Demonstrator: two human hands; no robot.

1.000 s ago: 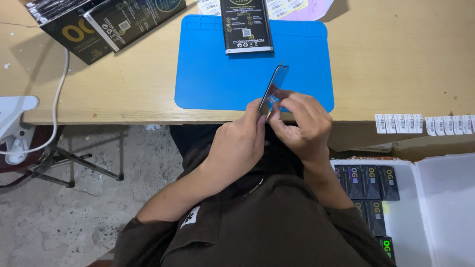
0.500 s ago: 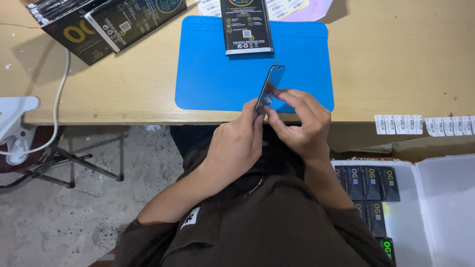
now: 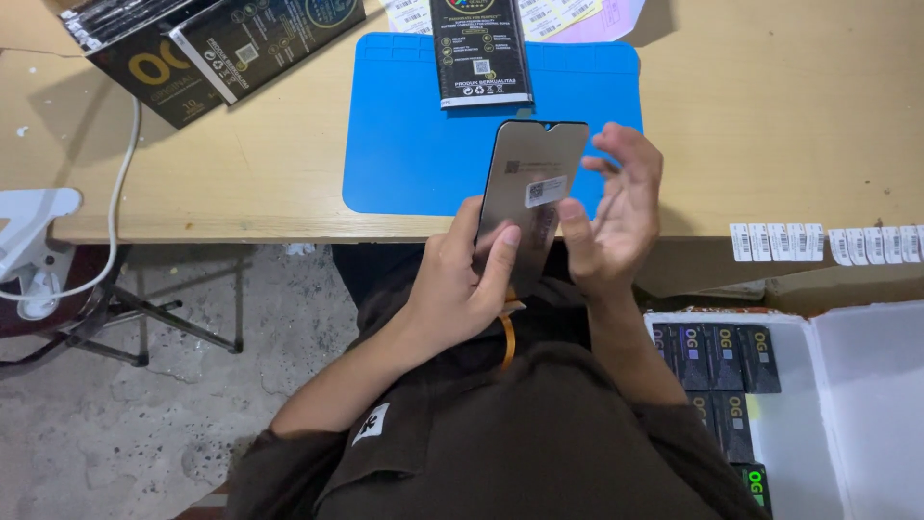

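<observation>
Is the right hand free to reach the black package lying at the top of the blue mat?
Probably yes. The right hand is open, only its thumb touching the phone screen panel that the left hand grips, and bare blue mat lies between it and the black package.

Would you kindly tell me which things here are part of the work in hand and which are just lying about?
In hand:
- phone screen panel, held by left hand
- right hand, thumb at the panel's edge
- orange flex cable hanging below

Lying about:
- blue mat
- black packet
- black boxes
- white bin
- label strips
</observation>
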